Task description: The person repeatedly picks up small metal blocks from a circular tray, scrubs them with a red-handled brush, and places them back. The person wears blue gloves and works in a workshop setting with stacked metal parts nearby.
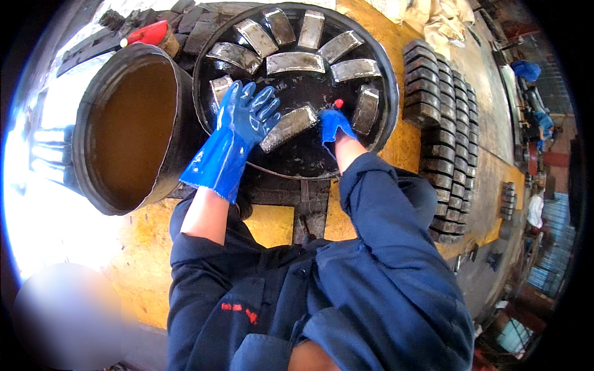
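Note:
My left hand, in a wet blue rubber glove, is raised over a round black pan with its fingers apart. Its thumb side is close to a curved metal block lying tilted in the pan; whether they touch I cannot tell. My right hand, gloved in blue too, is closed at the block's right end. A small red tip sticks out just beyond it; the rest of that object is hidden by the glove. Several more curved metal blocks lie around the pan in dark liquid.
Left of the pan stands a deep metal tub of brown liquid. Behind it lies a red-handled object. Long stacks of dark curved blocks stand on the right, with pale cloth beyond. Yellow worn flooring is underneath.

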`<state>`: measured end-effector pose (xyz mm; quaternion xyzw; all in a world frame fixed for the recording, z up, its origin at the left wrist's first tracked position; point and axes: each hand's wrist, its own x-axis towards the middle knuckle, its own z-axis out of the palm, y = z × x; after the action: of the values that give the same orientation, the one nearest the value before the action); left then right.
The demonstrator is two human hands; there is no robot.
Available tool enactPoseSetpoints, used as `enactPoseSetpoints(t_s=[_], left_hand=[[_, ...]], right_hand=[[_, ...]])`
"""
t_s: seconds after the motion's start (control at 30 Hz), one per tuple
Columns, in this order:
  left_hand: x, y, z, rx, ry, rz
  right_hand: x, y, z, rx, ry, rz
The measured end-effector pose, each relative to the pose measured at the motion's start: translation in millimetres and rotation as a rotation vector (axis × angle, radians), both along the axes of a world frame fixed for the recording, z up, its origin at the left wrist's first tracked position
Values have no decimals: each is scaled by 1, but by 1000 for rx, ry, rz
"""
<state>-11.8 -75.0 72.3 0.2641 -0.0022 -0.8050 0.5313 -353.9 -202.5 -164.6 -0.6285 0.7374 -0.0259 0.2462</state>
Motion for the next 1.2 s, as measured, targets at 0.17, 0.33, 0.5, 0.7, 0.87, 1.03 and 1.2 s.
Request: enactPoseSetpoints(t_s=[0.17, 0.33, 0.5, 0.7, 0.87, 1.03, 1.2], left_hand=[[82, 39, -36, 183, -181, 354], [33, 2, -31, 232, -159, 376], [25, -8, -50, 230, -219, 465], [-1, 6, -6, 135, -217, 176], [13, 20, -24, 184, -141, 41], [25, 64, -48, 330, -56, -194], [-2, 71, -49, 497, 102, -137]], right_hand=[[209, 72, 152, 89, -951, -28], [182, 38, 195, 32, -809, 35], [196, 59, 192, 25, -816, 166], [141, 35, 153, 16, -812, 36], [165, 35, 144, -91, -848, 33], [200, 38, 184, -280, -610, 652], [203, 35, 111, -504, -806, 639]])
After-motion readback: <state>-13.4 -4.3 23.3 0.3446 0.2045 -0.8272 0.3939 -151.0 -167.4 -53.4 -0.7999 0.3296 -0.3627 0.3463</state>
